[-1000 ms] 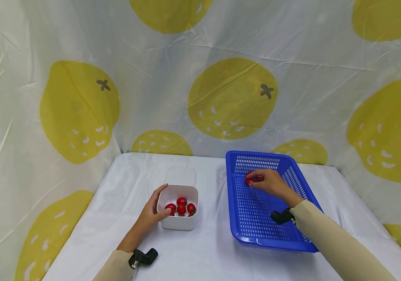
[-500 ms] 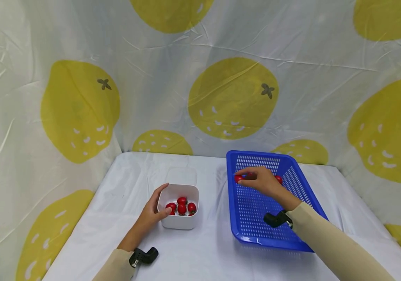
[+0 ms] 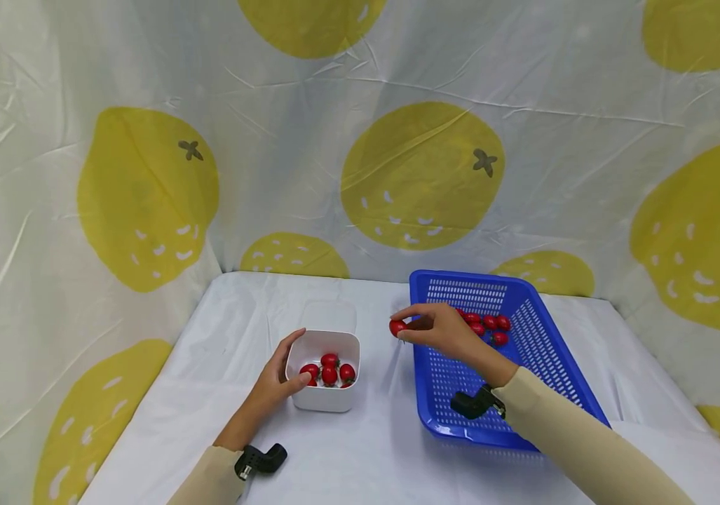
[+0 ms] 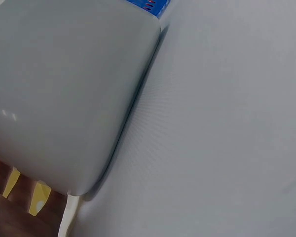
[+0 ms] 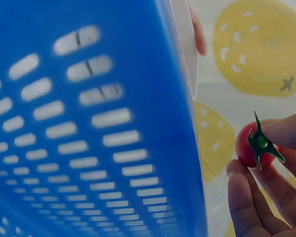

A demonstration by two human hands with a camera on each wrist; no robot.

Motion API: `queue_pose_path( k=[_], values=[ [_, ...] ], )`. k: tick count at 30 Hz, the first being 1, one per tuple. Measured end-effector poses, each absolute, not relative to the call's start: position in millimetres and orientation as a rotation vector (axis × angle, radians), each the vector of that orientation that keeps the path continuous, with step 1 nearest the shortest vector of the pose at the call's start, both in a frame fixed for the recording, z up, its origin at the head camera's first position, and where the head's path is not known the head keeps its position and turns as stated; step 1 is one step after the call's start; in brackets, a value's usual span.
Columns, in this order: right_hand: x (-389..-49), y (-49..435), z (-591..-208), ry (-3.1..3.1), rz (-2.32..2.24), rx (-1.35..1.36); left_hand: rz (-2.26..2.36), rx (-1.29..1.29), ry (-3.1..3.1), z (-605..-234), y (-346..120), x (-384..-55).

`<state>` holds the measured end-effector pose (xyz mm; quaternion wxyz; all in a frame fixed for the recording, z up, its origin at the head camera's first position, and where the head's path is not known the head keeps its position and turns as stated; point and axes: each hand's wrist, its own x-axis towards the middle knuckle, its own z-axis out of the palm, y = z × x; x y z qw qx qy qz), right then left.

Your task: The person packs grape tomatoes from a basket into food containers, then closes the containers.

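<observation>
Between thumb and fingers my right hand point(image 3: 444, 331) pinches a cherry tomato point(image 3: 397, 327), held just off the left rim of the blue basket point(image 3: 423, 393). Its green calyx shows clearly on the tomato point(image 5: 260, 143) in the right wrist view. My left hand point(image 3: 276, 372) grips the left side of a white square container point(image 3: 322, 400), thumb over the near rim. Several cherry tomatoes point(image 3: 329, 375) lie inside that container. In the left wrist view the container's wall point(image 4: 64, 89) hides most of the hand.
More cherry tomatoes point(image 3: 490, 322) lie toward the back of the basket, partly behind my right hand. A translucent lid point(image 3: 329, 314) lies behind the white container on the white cloth point(image 3: 240, 322). A lemon-print curtain point(image 3: 284, 175) surrounds the table.
My right hand has moved left with the tomato, from inside the basket to past its left rim. More tomatoes in the basket have come into view. My left hand keeps its grip.
</observation>
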<state>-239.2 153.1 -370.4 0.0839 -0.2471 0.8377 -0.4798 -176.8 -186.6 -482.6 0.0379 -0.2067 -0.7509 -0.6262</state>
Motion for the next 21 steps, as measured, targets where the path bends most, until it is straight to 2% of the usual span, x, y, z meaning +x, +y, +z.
queue_pose_path(
  k=[12, 21],
  values=[
    [-233.9, 119.2, -374.2, 2.419, -1.375, -0.842, -1.907, -0.661, -2.291, -483.3, -188.5, -179.6],
    [-233.7, 111.4, -372.2, 2.394, -1.322, -0.892, -1.887, -0.633, -2.313, -482.2, -188.8, -179.2]
  ],
)
